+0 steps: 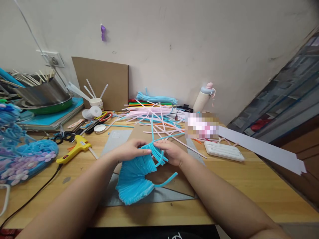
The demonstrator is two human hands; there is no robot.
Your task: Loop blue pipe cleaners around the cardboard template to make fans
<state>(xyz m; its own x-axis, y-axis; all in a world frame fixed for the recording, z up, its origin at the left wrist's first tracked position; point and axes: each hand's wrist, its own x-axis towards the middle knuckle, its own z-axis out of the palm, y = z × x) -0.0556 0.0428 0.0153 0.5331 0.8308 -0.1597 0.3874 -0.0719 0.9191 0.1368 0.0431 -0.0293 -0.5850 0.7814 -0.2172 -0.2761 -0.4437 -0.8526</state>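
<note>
A curved blue piece built from rows of fuzzy pipe cleaners (136, 181) is held above the table, bent in a C shape. My left hand (133, 151) grips its upper part, thumb lying across the rows. At the upper right end, my right hand (169, 151) pinches the blue stems with its fingers closed. Several loose stem ends poke out near the right hand, and one sticks out from the lower end. Beneath the piece lie a brown cardboard sheet (180, 182) and a grey mat (113, 141).
A yellow glue gun (76, 149) with its black cord lies left, beside a blue flowered piece (32, 159). Behind are piled pipe cleaners (149, 111), scissors (64, 136) and a metal pot (42, 91). A bottle (203, 98) and white case (224, 151) stand right.
</note>
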